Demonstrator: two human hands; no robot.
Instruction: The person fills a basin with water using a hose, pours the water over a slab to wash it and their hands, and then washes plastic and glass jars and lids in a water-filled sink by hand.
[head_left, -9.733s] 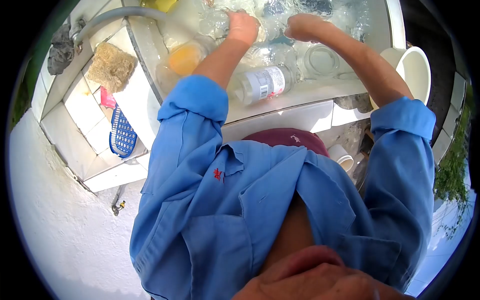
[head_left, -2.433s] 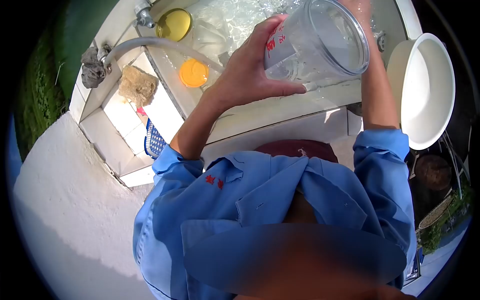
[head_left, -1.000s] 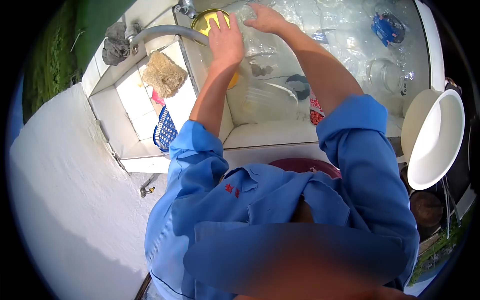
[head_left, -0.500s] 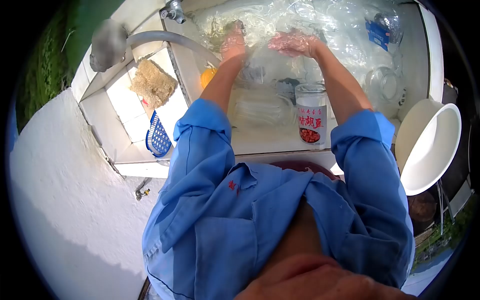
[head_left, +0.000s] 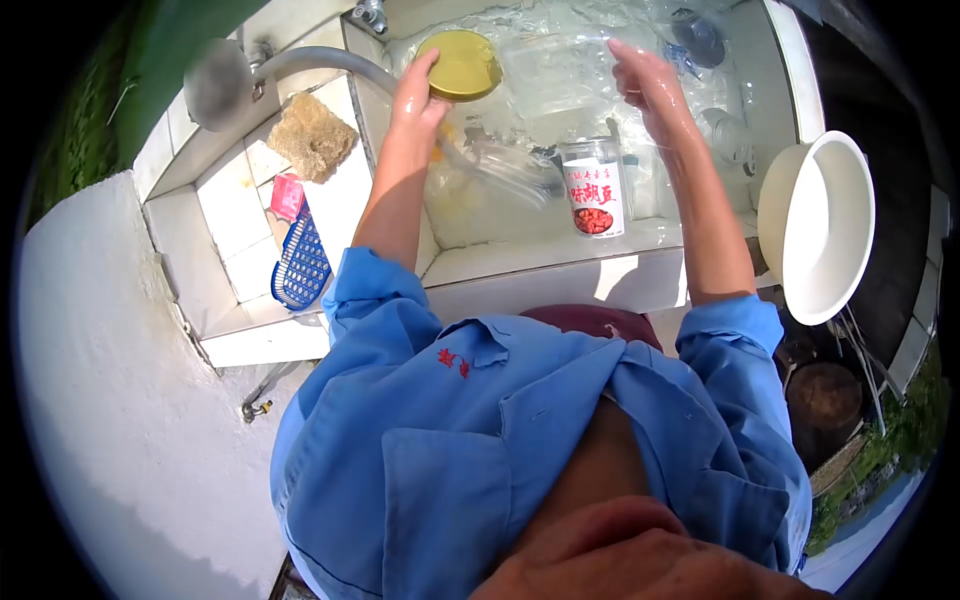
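A round gold jar lid (head_left: 462, 66) is held at its left edge by my left hand (head_left: 418, 92), above the water on the sink's left side. My right hand (head_left: 650, 88) is raised over the water, index finger stretched out and the other fingers partly bent, with nothing visible in it. Below and between the hands stands a clear jar (head_left: 595, 195) with a white label, red characters and a picture of red beans. Other clear containers lie in the water, among them a jar (head_left: 722, 135) at the right; glare blurs their outlines.
The tiled sink (head_left: 560, 265) holds water. Left of it are a loofah sponge (head_left: 312, 137), a pink item (head_left: 288, 197), a blue perforated basket (head_left: 301, 262) and a grey hose (head_left: 335, 60). A white basin (head_left: 828, 228) leans at the right, and a tap (head_left: 370, 14) is at the back.
Both hands have come up out of the water. The gold lid is now visible in my left hand. The view has shifted, and the pink item by the blue basket shows more.
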